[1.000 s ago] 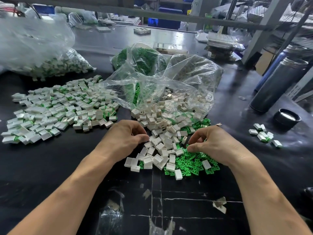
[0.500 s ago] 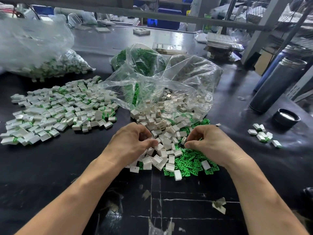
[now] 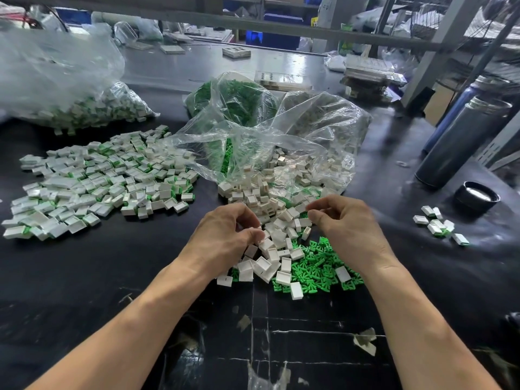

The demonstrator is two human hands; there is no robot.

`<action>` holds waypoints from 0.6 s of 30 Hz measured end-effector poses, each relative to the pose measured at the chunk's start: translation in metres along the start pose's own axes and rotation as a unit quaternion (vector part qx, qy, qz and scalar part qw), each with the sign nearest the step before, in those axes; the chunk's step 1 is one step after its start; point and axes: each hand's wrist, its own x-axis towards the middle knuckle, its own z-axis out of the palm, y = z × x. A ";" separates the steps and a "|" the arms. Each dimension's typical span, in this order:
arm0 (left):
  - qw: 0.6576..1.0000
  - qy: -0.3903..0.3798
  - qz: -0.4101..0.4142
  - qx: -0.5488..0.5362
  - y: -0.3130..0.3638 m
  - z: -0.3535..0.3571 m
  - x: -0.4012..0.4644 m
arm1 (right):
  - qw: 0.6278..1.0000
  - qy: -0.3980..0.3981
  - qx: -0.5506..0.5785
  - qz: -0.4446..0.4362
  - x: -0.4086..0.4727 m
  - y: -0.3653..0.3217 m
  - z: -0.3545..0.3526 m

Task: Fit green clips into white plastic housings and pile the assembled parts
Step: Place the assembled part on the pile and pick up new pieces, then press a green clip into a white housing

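- White housings (image 3: 277,235) lie heaped on the black counter (image 3: 84,277), and both hands work over that heap; what each grip encloses is hard to make out.
- The left hand (image 3: 225,237) has its fingers curled, seemingly pinching a small white piece, though I cannot tell for sure.
- The right hand (image 3: 346,223) has curled fingers meeting the thumb; whatever it holds is hidden.
- A clear bag (image 3: 281,142) behind the heap spills white housings from its mouth; a bag of green clips (image 3: 233,97) sits behind it.
- Another clear bag (image 3: 70,88), left of the heap, holds assembled parts and is cut off by the frame.
- Loose green clips (image 3: 318,266) lie at the heap's near edge, under the right hand.
- The pile of assembled parts (image 3: 98,181) spreads left of the heap, well apart from both hands.
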 end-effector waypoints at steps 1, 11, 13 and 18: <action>1.000 0.000 0.004 -0.006 -0.001 0.000 0.000 | 1.000 -0.002 0.004 -0.001 0.000 0.000 0.002; 0.998 0.009 0.023 -0.060 0.001 -0.001 -0.001 | 0.999 0.006 0.030 -0.016 -0.003 -0.005 0.011; 0.997 0.022 0.030 -0.065 0.001 -0.002 -0.002 | 0.998 0.009 0.063 -0.021 -0.004 -0.006 0.012; 0.987 0.060 0.053 -0.138 0.005 -0.008 -0.002 | 0.989 0.014 0.141 -0.042 -0.008 -0.011 0.015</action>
